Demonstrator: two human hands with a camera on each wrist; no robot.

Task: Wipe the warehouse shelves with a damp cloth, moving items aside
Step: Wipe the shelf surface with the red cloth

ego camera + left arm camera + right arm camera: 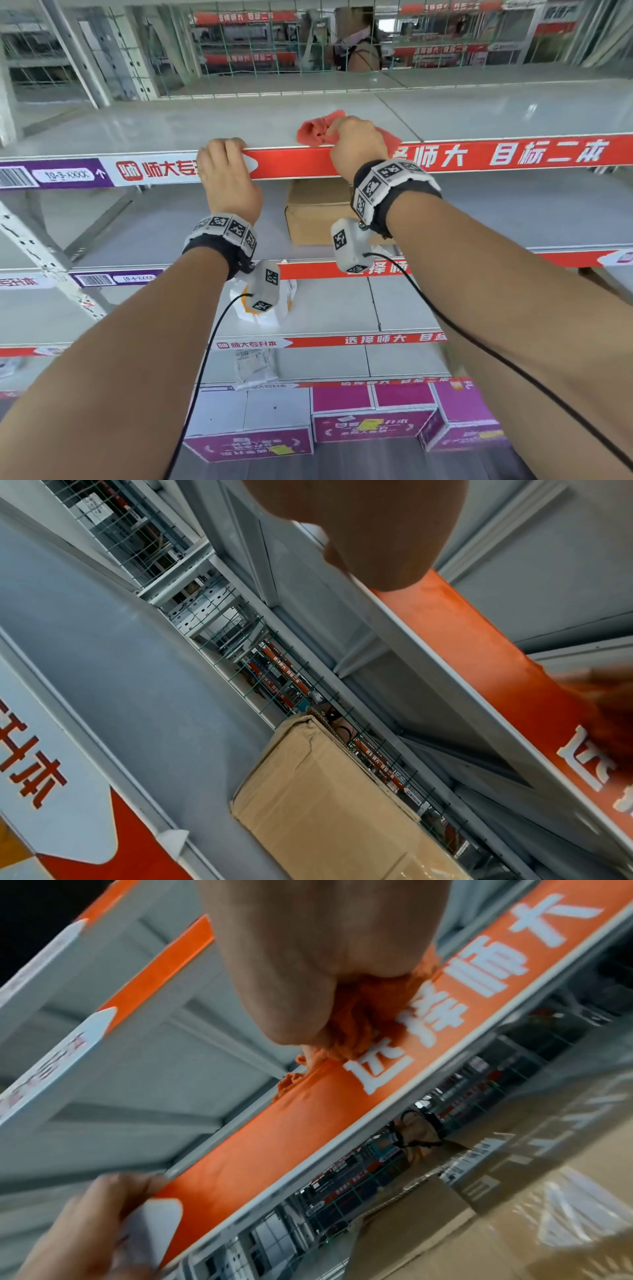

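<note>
A red cloth (317,132) lies bunched on the front edge of the upper grey shelf (171,130). My right hand (354,144) grips it, and the cloth (363,1020) presses against the red banner strip (274,1137) along the shelf's front. My left hand (227,164) curls its fingers over the same shelf edge (284,161), a hand's width to the left of the cloth. In the left wrist view only the heel of the left hand (369,534) shows against the banner (479,647); its fingers are hidden.
A brown cardboard box (318,212) stands on the shelf below, under my right wrist. A white bag (263,308) lies one shelf lower, and purple boxes (373,421) stand at the bottom. Green wire mesh (260,44) backs the shelf, with a person (358,44) behind it.
</note>
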